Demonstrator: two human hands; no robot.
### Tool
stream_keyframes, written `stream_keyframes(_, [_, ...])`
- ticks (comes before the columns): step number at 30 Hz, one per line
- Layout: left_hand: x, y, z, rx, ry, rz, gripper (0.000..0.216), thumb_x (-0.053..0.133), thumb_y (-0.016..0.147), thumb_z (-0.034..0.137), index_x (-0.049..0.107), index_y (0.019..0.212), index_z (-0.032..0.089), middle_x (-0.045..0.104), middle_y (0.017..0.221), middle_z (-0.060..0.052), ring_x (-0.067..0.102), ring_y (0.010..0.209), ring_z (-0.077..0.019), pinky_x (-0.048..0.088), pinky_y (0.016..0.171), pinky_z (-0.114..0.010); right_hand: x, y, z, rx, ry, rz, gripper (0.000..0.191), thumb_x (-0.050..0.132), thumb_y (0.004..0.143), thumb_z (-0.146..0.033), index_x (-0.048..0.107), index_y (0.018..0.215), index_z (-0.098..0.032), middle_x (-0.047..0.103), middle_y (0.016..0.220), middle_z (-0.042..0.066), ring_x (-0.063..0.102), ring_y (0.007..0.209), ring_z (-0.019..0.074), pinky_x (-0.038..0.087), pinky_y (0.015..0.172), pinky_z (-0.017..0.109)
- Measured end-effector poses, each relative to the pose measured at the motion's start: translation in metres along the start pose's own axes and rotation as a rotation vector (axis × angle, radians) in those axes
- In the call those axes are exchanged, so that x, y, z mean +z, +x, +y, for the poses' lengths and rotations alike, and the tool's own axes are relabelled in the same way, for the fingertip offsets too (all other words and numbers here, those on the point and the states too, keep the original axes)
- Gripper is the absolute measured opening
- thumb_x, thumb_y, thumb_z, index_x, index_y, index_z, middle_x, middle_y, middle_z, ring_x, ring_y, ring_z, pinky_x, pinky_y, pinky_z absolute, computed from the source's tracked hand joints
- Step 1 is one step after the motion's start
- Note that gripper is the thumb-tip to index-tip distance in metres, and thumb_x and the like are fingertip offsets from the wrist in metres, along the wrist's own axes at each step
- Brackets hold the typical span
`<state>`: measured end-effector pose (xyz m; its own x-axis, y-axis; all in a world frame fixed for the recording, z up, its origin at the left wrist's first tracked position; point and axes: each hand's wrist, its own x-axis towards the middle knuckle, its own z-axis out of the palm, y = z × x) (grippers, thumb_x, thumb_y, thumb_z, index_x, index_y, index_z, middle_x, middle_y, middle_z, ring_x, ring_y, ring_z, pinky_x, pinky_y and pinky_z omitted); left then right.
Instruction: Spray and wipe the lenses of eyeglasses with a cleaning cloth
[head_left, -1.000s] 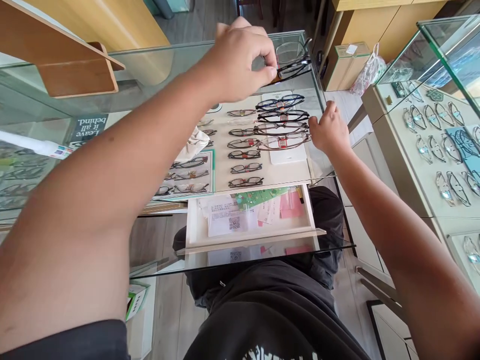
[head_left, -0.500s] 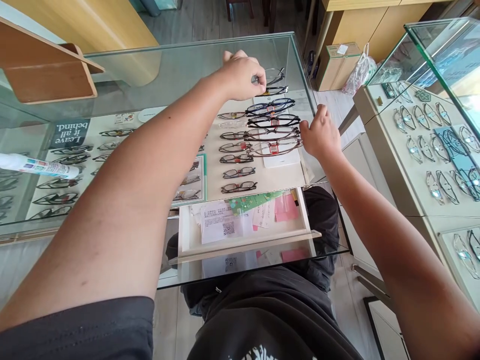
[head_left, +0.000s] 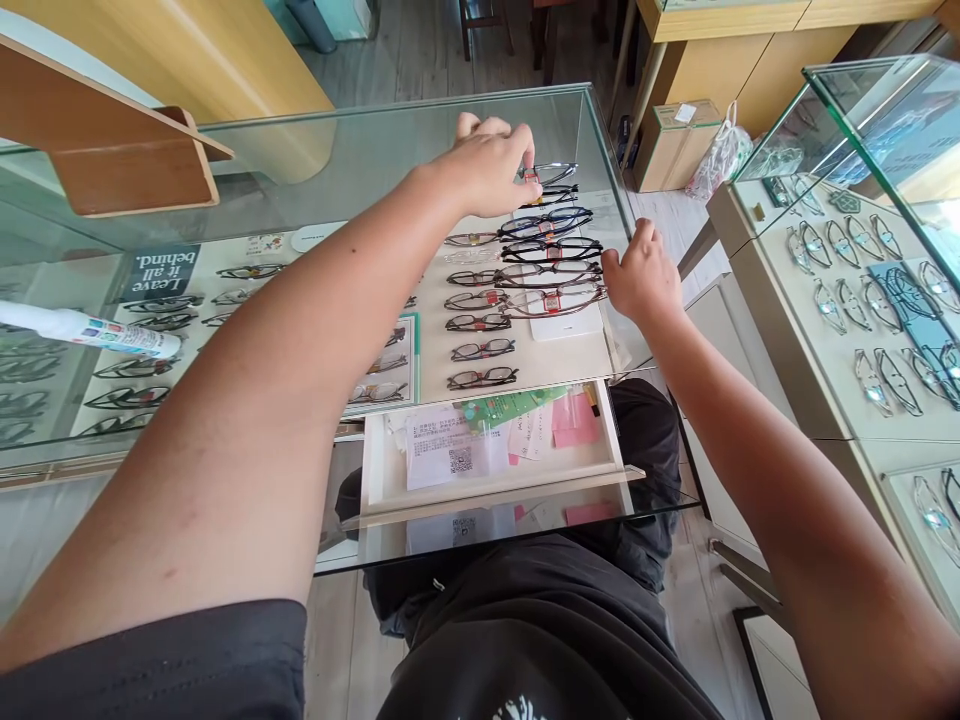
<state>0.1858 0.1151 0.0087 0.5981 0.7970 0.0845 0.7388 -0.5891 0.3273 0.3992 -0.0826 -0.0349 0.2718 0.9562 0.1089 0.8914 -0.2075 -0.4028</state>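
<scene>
My left hand (head_left: 491, 165) reaches to the far end of a glass display case (head_left: 360, 150) and pinches a pair of glasses (head_left: 551, 175) with a red tag, at the top of a row of frames (head_left: 551, 255). My right hand (head_left: 637, 280), fingers curled, rests at the right end of the lower frames in that row, touching the frame (head_left: 559, 298) with a red tag. The frames lie on a white tray (head_left: 570, 325).
An open white drawer (head_left: 495, 450) with papers and pink notes sits below the case, above my lap. More glasses lie at the left (head_left: 142, 340) and in a second case at right (head_left: 862, 290). A white tube (head_left: 90, 330) lies on the left glass. A wooden stand (head_left: 135, 160) is far left.
My left hand has lowered the pair of glasses from above the case top down to the head of the row. My right hand stayed at the row's right end.
</scene>
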Motion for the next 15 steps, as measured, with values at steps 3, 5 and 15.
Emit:
stream_keyframes(3, [-0.024, -0.042, 0.054, 0.068, 0.061, 0.235, 0.042, 0.089, 0.084, 0.025, 0.058, 0.111, 0.020, 0.065, 0.134, -0.002, 0.033, 0.122, -0.0180, 0.026, 0.115, -0.041, 0.000, 0.000, 0.000, 0.005, 0.016, -0.002, 0.038, 0.042, 0.101, -0.030, 0.049, 0.136, -0.016, 0.066, 0.131, 0.027, 0.069, 0.108, 0.0411, 0.055, 0.088, 0.056])
stream_keyframes(5, [-0.034, -0.090, 0.100, 0.173, 0.050, 0.368, 0.020, 0.073, 0.094, 0.021, 0.062, 0.111, 0.022, 0.065, 0.128, -0.006, 0.046, 0.120, -0.0222, 0.035, 0.112, -0.046, 0.000, 0.000, 0.000, 0.008, 0.020, -0.010, 0.039, 0.043, 0.101, -0.030, 0.048, 0.137, -0.015, 0.065, 0.133, 0.028, 0.068, 0.110, 0.0414, 0.055, 0.089, 0.056])
stream_keyframes(15, [0.113, -0.295, 0.179, 0.343, -0.633, -0.395, 0.026, 0.054, 0.104, 0.029, 0.057, 0.079, 0.023, 0.067, 0.076, -0.003, 0.061, 0.069, -0.0193, 0.049, 0.072, -0.035, 0.001, 0.001, 0.000, 0.011, 0.025, -0.024, 0.046, 0.042, 0.102, -0.028, 0.047, 0.144, -0.012, 0.063, 0.138, 0.028, 0.070, 0.109, 0.0388, 0.055, 0.087, 0.051])
